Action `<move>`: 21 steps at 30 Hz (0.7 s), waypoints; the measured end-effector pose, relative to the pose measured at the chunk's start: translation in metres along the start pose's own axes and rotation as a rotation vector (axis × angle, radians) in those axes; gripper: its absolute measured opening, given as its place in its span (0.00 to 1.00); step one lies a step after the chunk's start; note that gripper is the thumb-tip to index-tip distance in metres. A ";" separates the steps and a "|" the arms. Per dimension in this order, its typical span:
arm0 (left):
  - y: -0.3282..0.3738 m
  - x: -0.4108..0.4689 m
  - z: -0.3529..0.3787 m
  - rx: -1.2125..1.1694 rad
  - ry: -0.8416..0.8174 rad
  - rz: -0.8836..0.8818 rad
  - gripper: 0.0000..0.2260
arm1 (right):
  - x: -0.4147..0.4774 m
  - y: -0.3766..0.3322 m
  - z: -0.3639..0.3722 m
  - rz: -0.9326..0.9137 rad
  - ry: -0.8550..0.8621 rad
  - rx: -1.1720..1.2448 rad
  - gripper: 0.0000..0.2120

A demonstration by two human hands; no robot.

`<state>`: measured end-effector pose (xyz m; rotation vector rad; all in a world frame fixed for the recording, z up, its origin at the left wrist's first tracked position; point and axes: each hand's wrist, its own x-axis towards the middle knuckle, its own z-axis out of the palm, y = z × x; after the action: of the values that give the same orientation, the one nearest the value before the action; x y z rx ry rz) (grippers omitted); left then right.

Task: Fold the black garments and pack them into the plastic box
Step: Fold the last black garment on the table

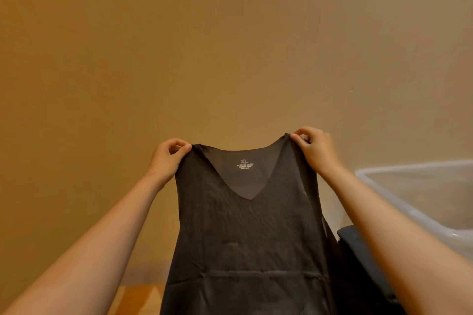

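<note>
Both hands are pinching a black sleeveless top (245, 238) by its shoulder straps, the left hand (169, 158) at the left strap, the right hand (313, 151) at the right, holding it spread and hanging before a tan wall (204, 46). A clear plastic box (409, 199) is sitting at the right, with another dark garment (358, 250) lying just beside it

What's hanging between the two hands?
In the head view, the black vest, with its XL label, spans between the left hand and right hand.
</note>
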<state>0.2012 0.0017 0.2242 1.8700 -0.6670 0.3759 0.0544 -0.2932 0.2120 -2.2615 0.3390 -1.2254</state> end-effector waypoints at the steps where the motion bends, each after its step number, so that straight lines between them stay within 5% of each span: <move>1: -0.009 0.002 0.007 0.008 -0.012 -0.009 0.07 | 0.000 0.008 0.007 0.007 -0.016 -0.032 0.09; 13: -0.074 -0.046 0.043 0.154 -0.173 -0.167 0.06 | -0.054 0.059 0.047 0.165 -0.331 -0.215 0.12; 16: -0.084 -0.063 0.053 0.166 -0.169 -0.265 0.04 | -0.072 0.065 0.053 0.281 -0.369 -0.084 0.14; 21: -0.087 -0.117 0.068 0.132 -0.413 -0.344 0.21 | -0.123 0.061 0.059 0.211 -0.586 -0.135 0.27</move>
<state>0.1580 -0.0052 0.0695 2.1664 -0.5844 -0.2005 0.0374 -0.2678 0.0660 -2.4958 0.4241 -0.4111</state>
